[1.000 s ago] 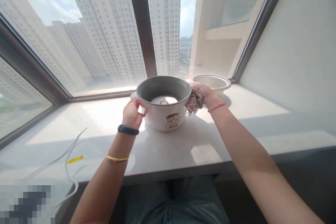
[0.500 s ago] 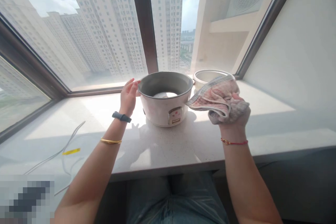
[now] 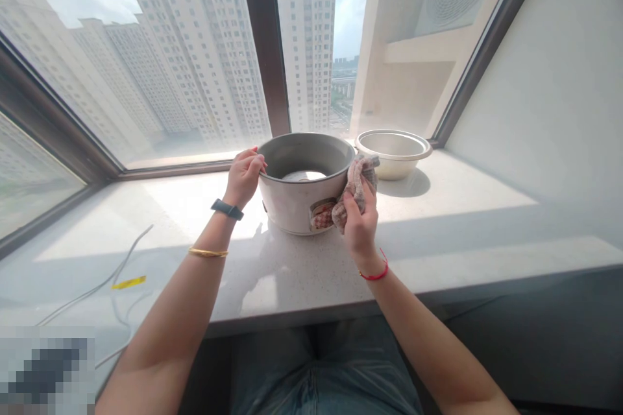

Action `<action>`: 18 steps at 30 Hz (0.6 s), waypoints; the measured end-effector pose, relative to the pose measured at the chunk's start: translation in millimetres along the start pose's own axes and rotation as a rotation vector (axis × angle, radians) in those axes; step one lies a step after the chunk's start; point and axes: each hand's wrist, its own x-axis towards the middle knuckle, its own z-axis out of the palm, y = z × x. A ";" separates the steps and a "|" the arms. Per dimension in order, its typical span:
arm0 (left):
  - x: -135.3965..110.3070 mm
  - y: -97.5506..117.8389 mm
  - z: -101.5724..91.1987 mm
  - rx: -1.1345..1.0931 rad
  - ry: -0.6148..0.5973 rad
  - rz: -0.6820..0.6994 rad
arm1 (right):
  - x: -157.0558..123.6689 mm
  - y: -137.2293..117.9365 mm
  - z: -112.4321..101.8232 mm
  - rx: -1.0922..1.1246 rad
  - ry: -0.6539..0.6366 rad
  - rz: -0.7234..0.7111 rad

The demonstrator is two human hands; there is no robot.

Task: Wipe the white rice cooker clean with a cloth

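A white rice cooker body [image 3: 287,204] with a grey inside stands upright and lidless on the windowsill. My left hand [image 3: 244,176] grips its rim on the left, fingers curled over the edge. Bunched in my right hand [image 3: 361,220] is a pinkish-grey cloth [image 3: 357,185], pressed against the cooker's right side. Part of the front panel shows at the cloth's left edge; the cloth hides the wall behind it. Behind my right hand sits a pale inner pot [image 3: 396,165], apart from the cooker.
A grey cable [image 3: 114,272] with a yellow tag [image 3: 129,283] lies on the left of the white sill [image 3: 296,285]. Window panes with dark frames [image 3: 265,45] rise behind, and a white wall [image 3: 549,110] closes the right. A pixelated dark patch fills the lower left corner.
My right hand has moved left with the cloth, from beside the cooker onto its right side, uncovering the inner pot. My left hand has closed over the rim.
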 end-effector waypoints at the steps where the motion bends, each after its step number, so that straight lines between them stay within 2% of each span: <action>1: 0.6 -0.4 -0.6 0.006 -0.010 0.001 | -5.4 -4.0 2.0 -0.094 0.011 -0.073; 2: 1.4 -0.9 -1.4 0.012 -0.025 0.001 | -12.6 -7.8 5.4 -0.195 0.016 -0.150; 4: 3.6 -2.4 -3.8 0.030 -0.064 -0.004 | -30.2 -14.9 16.7 -0.396 -0.052 -0.314; 8: 10.1 -4.8 -11.7 0.063 -0.170 -0.037 | -58.8 -26.2 59.4 -0.596 -0.441 -0.591; 10: 12.8 -4.5 -16.3 0.057 -0.240 -0.033 | -65.3 -29.0 86.6 -0.634 -0.564 -0.627; 13: 14.3 -1.9 -21.1 0.025 -0.309 -0.026 | -71.5 -26.6 113.0 -0.697 -0.589 -0.596; 15: 13.5 0.3 -22.1 0.006 -0.316 -0.043 | -75.7 -21.5 109.7 -0.714 -0.603 -0.632; 18: 11.5 1.9 -20.7 -0.021 -0.298 -0.070 | -75.5 -13.2 74.0 -0.690 -0.579 -0.762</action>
